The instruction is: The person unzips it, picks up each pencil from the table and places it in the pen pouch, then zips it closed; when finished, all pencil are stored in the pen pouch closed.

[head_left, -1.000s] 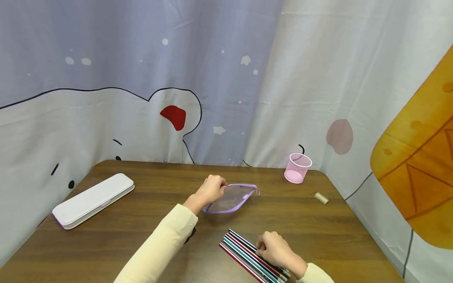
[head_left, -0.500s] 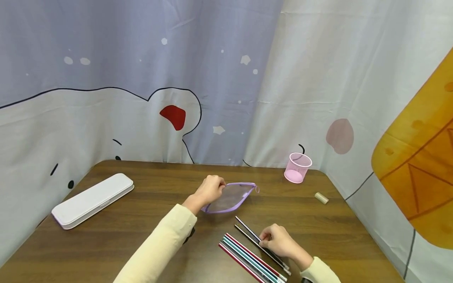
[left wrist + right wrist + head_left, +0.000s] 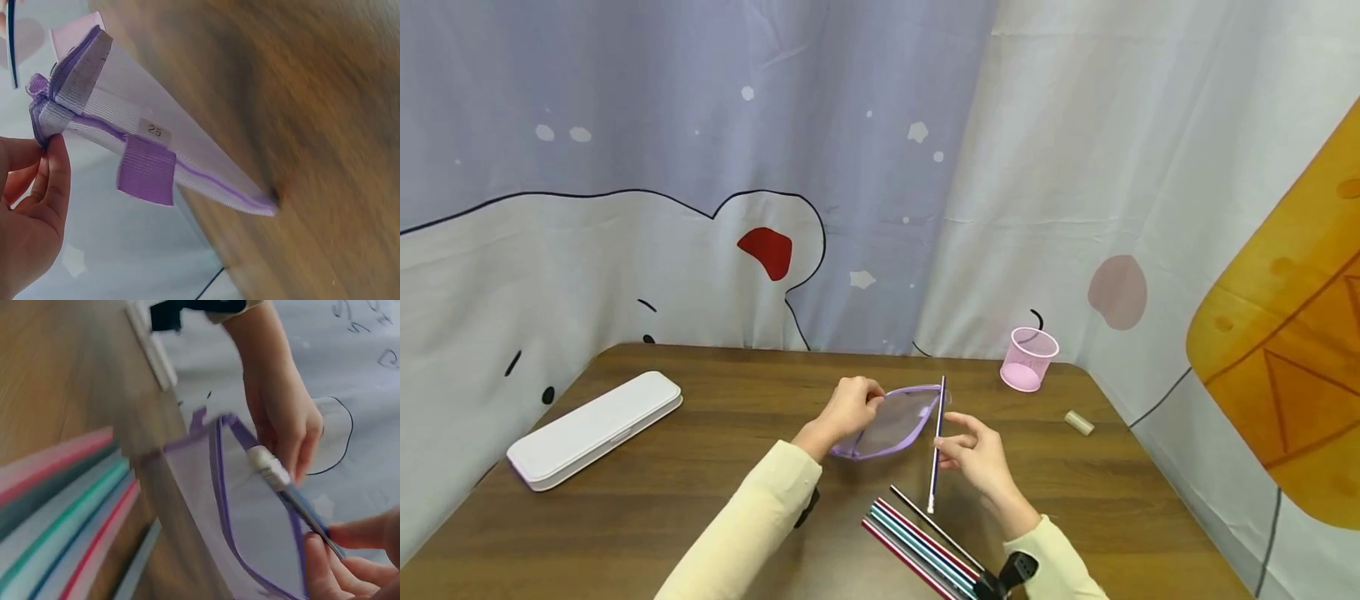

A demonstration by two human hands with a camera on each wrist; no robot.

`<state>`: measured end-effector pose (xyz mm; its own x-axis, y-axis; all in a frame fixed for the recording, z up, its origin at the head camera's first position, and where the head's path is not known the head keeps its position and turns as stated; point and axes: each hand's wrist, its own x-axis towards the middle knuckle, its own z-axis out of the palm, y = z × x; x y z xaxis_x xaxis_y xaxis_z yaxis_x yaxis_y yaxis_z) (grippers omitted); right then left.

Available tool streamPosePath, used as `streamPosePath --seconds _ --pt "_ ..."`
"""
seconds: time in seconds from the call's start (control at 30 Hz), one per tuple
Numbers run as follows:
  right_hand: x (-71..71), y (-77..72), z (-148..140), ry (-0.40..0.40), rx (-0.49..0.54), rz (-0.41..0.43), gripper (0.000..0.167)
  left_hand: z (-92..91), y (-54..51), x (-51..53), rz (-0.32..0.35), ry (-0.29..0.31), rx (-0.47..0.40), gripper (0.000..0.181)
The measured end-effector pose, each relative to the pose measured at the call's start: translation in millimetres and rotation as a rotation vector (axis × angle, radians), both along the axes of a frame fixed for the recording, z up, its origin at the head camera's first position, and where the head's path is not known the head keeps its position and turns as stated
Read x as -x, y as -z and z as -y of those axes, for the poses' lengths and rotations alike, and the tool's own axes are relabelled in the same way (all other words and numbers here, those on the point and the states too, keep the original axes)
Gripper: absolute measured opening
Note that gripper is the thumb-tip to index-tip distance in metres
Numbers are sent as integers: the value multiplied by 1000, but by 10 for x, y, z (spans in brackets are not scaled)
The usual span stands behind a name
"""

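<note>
My left hand (image 3: 853,406) pinches the upper rim of a mesh zip pouch (image 3: 891,425) with purple edging, its mouth spread apart. The left wrist view shows the thumb and fingers on the pouch's corner, beside a purple tab (image 3: 147,172). In my right hand (image 3: 977,458) a dark blue-and-white striped pencil (image 3: 937,450) is pinched, raised beside the pouch's right end. Its white eraser (image 3: 257,457) end points down toward me. Several pencils (image 3: 917,546) lie side by side on the table, one dark pencil (image 3: 925,517) slightly apart; the right wrist camera hides their near ends.
A white pencil case (image 3: 595,429) lies on the left of the wooden table (image 3: 737,375). Toward the back right stands a pink mesh cup (image 3: 1028,360), with a small beige cylindrical piece (image 3: 1079,422) in front of it. A printed curtain (image 3: 880,167) hangs behind.
My right hand has separated two pencils from the row, then lifted one and carried it up beside the pouch, turning it nearly lengthwise. My left hand keeps holding the pouch.
</note>
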<state>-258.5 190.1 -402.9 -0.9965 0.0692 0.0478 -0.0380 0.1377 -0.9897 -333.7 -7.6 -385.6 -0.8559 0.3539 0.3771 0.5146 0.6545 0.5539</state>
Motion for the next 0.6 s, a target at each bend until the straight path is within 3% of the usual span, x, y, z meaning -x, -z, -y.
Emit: streamPosePath --seconds 0.1,0.23,0.4,0.6 --pt "78 91 113 38 135 37 43 -49 21 -9 -18 6 -18 10" --pt "131 128 245 65 230 77 44 -105 45 -22 -40 4 -28 9" --pt "159 161 327 102 261 74 42 -138 63 -34 -61 -6 -48 10" --pt "177 227 359 91 267 61 43 -137 90 -53 -70 -30 -60 8"
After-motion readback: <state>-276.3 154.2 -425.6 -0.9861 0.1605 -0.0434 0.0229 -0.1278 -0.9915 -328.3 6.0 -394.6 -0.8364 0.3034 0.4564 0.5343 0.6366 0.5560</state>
